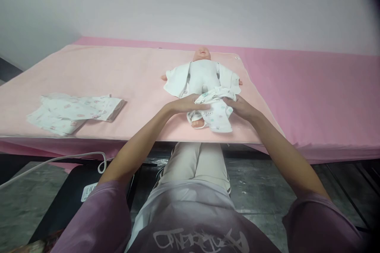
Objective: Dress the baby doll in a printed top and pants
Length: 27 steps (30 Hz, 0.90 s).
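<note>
A baby doll (pixel 202 53) lies on its back, its head toward the wall. It has a white body, and an opened white jacket (pixel 177 80) covers its spread arms. Patterned baby pants (pixel 218 115) are bunched over the doll's lower legs, and one foot (pixel 197 123) shows at the near left. My left hand (pixel 190 103) grips the left side of the pants' upper edge, fingers partly under the cloth. My right hand (pixel 240 106) holds the right side of the same edge, fingertips tucked into the fabric.
Folded patterned clothes (pixel 74 112) lie at the left on a peach mat (pixel 142 71). A pink sheet (pixel 311 95) covers the table beneath. Below the near edge are a black chair (pixel 68 193) and a white cable (pixel 68 156).
</note>
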Motion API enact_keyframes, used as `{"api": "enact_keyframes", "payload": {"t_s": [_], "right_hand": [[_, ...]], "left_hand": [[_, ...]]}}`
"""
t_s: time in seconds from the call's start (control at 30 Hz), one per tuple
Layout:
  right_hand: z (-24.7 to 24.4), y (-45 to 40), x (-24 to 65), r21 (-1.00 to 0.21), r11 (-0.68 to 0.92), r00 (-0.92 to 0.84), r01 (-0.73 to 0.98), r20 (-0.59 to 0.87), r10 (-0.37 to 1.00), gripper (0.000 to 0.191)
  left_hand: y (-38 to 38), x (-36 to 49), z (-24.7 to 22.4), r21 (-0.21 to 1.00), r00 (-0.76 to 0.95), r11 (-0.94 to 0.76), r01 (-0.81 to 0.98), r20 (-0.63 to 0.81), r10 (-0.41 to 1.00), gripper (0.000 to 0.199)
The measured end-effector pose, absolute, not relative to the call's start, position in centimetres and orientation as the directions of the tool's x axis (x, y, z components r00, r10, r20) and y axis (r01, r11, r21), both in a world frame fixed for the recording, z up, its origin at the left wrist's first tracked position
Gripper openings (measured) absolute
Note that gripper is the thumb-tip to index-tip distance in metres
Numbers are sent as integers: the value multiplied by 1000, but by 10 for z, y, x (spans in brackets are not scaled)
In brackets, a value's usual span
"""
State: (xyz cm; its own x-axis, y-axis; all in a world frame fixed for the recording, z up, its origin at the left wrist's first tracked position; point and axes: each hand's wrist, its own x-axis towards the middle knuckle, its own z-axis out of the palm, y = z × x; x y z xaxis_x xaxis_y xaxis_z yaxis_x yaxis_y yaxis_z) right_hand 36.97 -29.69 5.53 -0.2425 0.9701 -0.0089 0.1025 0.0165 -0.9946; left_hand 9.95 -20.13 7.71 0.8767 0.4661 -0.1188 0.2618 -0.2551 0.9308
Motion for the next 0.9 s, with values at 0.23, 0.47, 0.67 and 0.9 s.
{"api": "enact_keyframes", "payload": {"t_s": [0.23,0.47,0.67,0.9], "right_hand": [[53,-305,375,-975,-50,-461,218,-148,875,70],[48,-310,368,-998,3,-374,68,-23,927,76],[56,-340,350,-993,-20,-216,117,-45,975,70],[51,-372,316,-991,106,73,87,113,991,66]], "left_hand": [[-203,97,73,976,879,-187,114,-12,476,66],[-195,93,67,934,931,-282,221,-115,347,56],[-193,84,69,948,944,-265,178,-88,319,56],[-216,93,79,946,924,-235,225,-130,361,64]]}}
